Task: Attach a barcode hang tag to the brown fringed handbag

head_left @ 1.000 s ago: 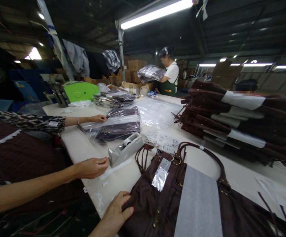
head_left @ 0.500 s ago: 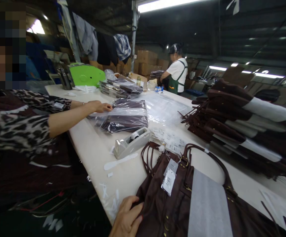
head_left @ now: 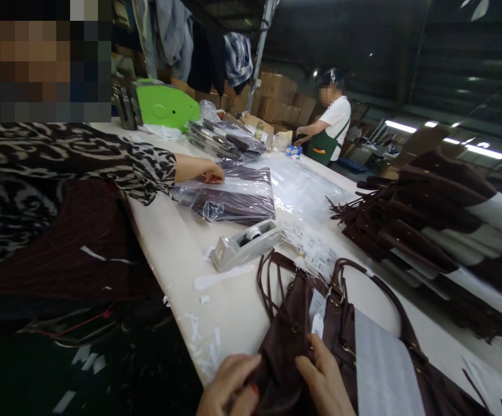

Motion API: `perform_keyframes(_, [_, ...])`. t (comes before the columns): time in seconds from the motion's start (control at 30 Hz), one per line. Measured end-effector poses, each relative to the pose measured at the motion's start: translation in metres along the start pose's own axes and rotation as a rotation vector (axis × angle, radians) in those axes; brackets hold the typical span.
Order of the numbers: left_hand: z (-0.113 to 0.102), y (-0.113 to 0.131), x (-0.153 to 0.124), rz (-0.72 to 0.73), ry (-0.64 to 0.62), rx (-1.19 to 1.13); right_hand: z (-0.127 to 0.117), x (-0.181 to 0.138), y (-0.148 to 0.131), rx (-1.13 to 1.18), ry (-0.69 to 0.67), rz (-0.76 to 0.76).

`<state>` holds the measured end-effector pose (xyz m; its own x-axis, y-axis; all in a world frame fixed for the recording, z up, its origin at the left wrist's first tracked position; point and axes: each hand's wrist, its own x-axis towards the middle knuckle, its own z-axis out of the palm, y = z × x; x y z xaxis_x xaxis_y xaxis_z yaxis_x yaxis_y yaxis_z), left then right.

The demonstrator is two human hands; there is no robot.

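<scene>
A dark brown leather handbag [head_left: 285,346] lies at the near edge of the white table [head_left: 177,248], its long handles [head_left: 364,277] looped away from me. A white paper sheet [head_left: 385,375] lies across it and a small bagged tag [head_left: 318,309] hangs near the top. My left hand [head_left: 229,384] is closed on the bag's near left edge, which is bunched upward. My right hand [head_left: 324,381] grips the same raised fold just to the right, fingers pressed on the leather.
A grey tape dispenser [head_left: 244,245] and loose labels [head_left: 314,251] lie beyond the bag. A co-worker's hand [head_left: 207,173] rests on plastic-wrapped bags [head_left: 237,199]. A tall stack of brown bags [head_left: 428,231] fills the right. Another person in a green apron [head_left: 329,130] stands at the far end.
My right hand has come into view and gripped the bag beside my left, bunching the near edge up. The co-worker's nearer hand has left the tape dispenser. My view swung left.
</scene>
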<state>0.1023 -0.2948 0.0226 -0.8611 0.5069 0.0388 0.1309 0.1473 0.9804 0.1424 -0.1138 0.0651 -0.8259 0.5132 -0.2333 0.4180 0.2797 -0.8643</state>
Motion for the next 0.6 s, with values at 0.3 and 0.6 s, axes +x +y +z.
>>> perform_keyframes(0.3, [0.006, 0.021, 0.057, -0.526, -0.236, -0.143, -0.016, -0.009, -0.008, 0.518, 0.004, 0.158])
perform_keyframes(0.6, [0.044, 0.024, 0.072, -0.470, -0.251, 0.012, -0.027, -0.013, -0.027, 0.534, 0.012, 0.210])
